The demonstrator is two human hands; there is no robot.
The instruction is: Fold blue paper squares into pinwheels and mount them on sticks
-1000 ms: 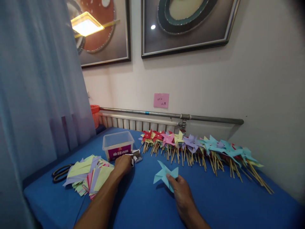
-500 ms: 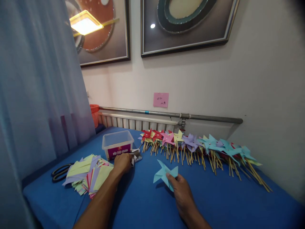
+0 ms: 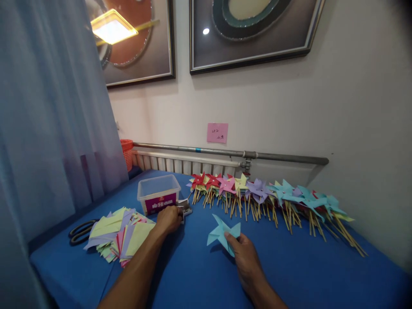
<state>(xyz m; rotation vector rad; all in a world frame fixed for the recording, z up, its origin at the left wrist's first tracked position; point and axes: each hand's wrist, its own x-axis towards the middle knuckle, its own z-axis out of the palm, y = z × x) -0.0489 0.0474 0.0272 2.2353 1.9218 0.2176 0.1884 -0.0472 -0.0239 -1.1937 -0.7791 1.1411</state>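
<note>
A light-blue paper pinwheel [image 3: 219, 232] without a stick is pinched between the thumb and fingers of my right hand [image 3: 247, 257], held over the blue surface. My left hand [image 3: 169, 219] reaches to a small open box [image 3: 184, 207] with a pale rim, in front of the clear plastic tub [image 3: 157, 196]. Its fingers are curled together at the box's near edge; whatever they grip is hidden. Left of that forearm lies a loose pile of coloured paper pieces [image 3: 120, 234], yellow, purple, green and pink.
Finished pinwheels on wooden sticks [image 3: 257, 193] lie in a long row along the wall side. Black-handled scissors [image 3: 82, 231] rest left of the paper pile. Behind the blue-covered table [image 3: 199, 274] run a radiator and a metal pipe [image 3: 222, 152]. A blue curtain [image 3: 58, 111] hangs at left.
My left hand has shifted slightly to the right, closer over the small box. My right hand keeps the pinwheel in nearly the same place.
</note>
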